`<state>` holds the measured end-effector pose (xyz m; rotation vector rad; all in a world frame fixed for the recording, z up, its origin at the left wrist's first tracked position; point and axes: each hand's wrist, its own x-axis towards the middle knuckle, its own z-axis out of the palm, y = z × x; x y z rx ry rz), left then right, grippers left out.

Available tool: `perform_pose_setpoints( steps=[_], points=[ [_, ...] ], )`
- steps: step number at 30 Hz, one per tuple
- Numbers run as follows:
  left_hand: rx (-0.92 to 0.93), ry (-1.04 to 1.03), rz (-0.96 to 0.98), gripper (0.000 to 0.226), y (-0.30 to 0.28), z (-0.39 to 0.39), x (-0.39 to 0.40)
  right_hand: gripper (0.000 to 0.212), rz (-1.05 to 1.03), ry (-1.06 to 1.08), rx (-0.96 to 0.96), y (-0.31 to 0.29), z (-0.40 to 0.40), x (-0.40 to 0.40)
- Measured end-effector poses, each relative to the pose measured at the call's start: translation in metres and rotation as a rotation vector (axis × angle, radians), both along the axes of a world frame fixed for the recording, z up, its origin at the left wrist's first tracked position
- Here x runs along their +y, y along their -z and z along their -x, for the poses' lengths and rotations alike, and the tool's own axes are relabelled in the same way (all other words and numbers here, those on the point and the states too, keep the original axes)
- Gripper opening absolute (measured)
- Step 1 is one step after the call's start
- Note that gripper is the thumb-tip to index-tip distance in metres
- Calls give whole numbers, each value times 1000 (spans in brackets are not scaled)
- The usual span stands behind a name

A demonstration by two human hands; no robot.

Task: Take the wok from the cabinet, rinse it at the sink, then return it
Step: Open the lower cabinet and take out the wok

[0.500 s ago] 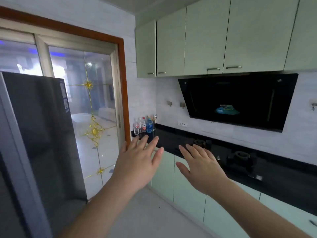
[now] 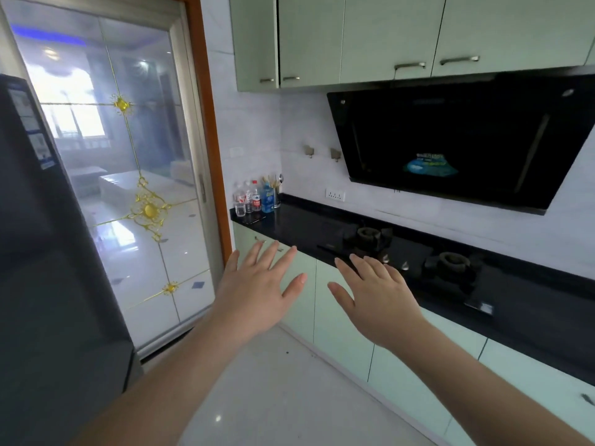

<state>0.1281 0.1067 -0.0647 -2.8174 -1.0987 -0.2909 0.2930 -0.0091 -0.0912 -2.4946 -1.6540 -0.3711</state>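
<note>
Since the earlier frame the view has swung rightward and closer to the counter: the refrigerator (image 2: pixel 48 252) now fills less of the left side, and the lower cabinets (image 2: pixel 341 320) and gas hob (image 2: pixel 415 255) sit nearer. Both hands have kept their raised, spread posture.

Left hand (image 2: pixel 257 291): palm down, fingers fanned apart, holding nothing, in the air in front of the lower cabinet doors near the glass door (image 2: pixel 128 175).

Right hand (image 2: pixel 376 297): palm down, fingers spread, holding nothing, in front of the countertop (image 2: pixel 299 217) edge, just below the left burner (image 2: pixel 370 235) in the view. The two hands are near each other but apart.

Wok: not visible in this view; its location cannot be told. All visible lower cabinet doors and the upper cabinets (image 2: pixel 386 37) are closed. The sink is not in view.

Other items: a group of bottles (image 2: pixel 254 199) stands at the far corner of the countertop. A black range hood (image 2: pixel 450 143) hangs above the hob.
</note>
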Motion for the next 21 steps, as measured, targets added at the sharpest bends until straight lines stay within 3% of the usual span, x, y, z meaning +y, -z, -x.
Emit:
perform_pose_setpoints(
  steps=[9, 17, 19, 21],
  points=[
    [0, -95, -13, 67, 20, -55, 74, 89, 90, -83, 142, 23, -64, 84],
    [-36, -164, -45, 65, 60, -40, 150, 120, 54, -160, 185, 42, -54, 182],
    [-29, -192, -42, 64, 71, -33, 177, 114, 62, -181, 193, 50, -48, 212],
    [-27, -211, -23, 64, 82, -26, 206, 95, 88, -206, 208, 57, -40, 244]
  ],
)
